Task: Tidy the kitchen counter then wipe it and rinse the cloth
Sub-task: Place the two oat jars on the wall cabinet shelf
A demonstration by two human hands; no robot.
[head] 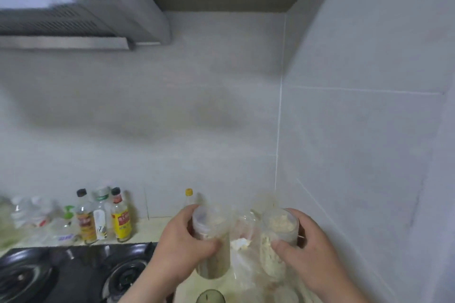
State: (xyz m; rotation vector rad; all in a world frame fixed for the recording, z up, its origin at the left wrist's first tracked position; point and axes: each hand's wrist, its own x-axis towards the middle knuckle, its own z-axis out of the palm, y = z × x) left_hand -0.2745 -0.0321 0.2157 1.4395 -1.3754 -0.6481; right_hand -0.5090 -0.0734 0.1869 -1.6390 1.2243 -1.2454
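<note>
My left hand (182, 238) is clamped round one clear jar (216, 263) and my right hand (302, 246) round a second jar (278, 226). Both jars are over the counter (145, 229), near the tiled wall corner (278, 155). The stove (73, 270) edge lies just left, and bottles (98, 216) line the back wall.

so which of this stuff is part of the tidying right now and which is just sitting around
In the job: left hand gripping left jar; right hand gripping right jar; counter.
Just lying about: sauce bottles, gas stove, range hood, plastic bag.
</note>
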